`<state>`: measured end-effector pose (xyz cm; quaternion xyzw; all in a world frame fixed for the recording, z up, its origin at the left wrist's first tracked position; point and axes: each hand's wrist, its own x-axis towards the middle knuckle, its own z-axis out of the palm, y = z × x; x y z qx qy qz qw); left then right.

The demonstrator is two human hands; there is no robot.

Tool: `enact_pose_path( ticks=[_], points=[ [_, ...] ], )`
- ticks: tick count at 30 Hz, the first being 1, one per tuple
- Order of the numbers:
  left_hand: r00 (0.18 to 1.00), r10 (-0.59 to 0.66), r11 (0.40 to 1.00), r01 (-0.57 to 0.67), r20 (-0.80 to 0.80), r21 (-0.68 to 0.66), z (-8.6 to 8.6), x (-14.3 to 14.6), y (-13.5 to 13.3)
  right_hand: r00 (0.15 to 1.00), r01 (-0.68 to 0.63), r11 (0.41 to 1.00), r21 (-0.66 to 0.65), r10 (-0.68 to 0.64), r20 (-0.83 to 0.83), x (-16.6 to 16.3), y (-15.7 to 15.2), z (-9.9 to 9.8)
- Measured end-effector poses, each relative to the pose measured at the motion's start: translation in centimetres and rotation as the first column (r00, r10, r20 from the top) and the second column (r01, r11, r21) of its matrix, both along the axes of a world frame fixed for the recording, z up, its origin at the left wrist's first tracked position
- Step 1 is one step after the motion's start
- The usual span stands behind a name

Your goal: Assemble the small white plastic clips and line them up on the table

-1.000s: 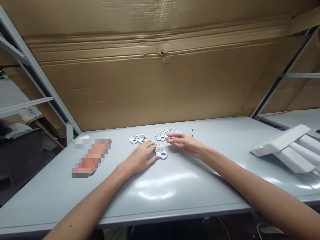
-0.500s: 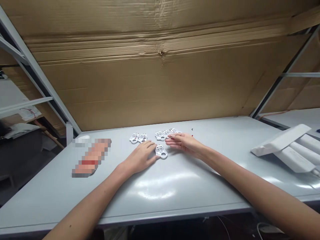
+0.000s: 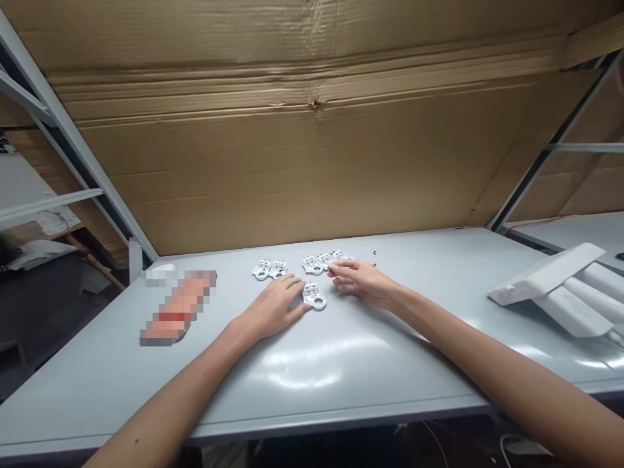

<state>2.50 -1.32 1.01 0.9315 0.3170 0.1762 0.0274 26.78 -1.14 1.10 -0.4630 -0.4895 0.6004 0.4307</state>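
Note:
A white plastic bracket [image 3: 314, 296] with a round ring at its near end lies on the grey table. My left hand [image 3: 275, 307] rests on the table with thumb and fingers bracing it from the left side. Just to its right, my right hand [image 3: 363, 281] hovers with thumb and fingertips pinched together; what they hold, if anything, is too small to tell. Behind the hands lie more white brackets, a left pair [image 3: 270, 269] and a right group [image 3: 312, 264], partly covered by my right fingers.
A pixelated orange-red item [image 3: 180, 309] lies at the left, beside a small white object [image 3: 163, 272]. White foam-like pieces [image 3: 550, 279] sit at the right. Tiny dark bits [image 3: 374, 253] are near the back. A cardboard sheet [image 3: 312, 169] stands behind the table [image 3: 390, 396].
My right hand has drawn slightly right, and its outstretched fingers have curled in toward the thumb. My left hand and the bracket have stayed in place.

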Motion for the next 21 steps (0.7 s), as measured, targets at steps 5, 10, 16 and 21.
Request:
enact_pose_path(
  ticks=[5, 10, 16, 21],
  points=[
    [1.0, 0.001, 1.0, -0.001, -0.011, -0.005, 0.04, 0.01, -0.05, 0.998, -0.042, 0.999, 0.013, 0.043, -0.047, 0.04, -0.09, 0.45],
    [1.0, 0.007, 1.0, -0.007, -0.022, 0.009, 0.12, 0.04, -0.07, 0.993, -0.027, 1.0, 0.012, 0.028, -0.113, -0.26, -0.42, 0.65],
    [0.999, 0.018, 1.0, -0.017, -0.036, 0.026, 0.01, 0.07, -0.09, 0.986, -0.138, 0.99, 0.001, 0.137, -0.095, -0.18, -0.29, -0.03],
    [0.999, 0.02, 0.999, -0.019, -0.036, 0.031, -0.01, 0.08, -0.11, 0.988, -0.157, 0.984, 0.083, 0.155, 0.029, -0.49, -0.35, -0.02]
  ],
)
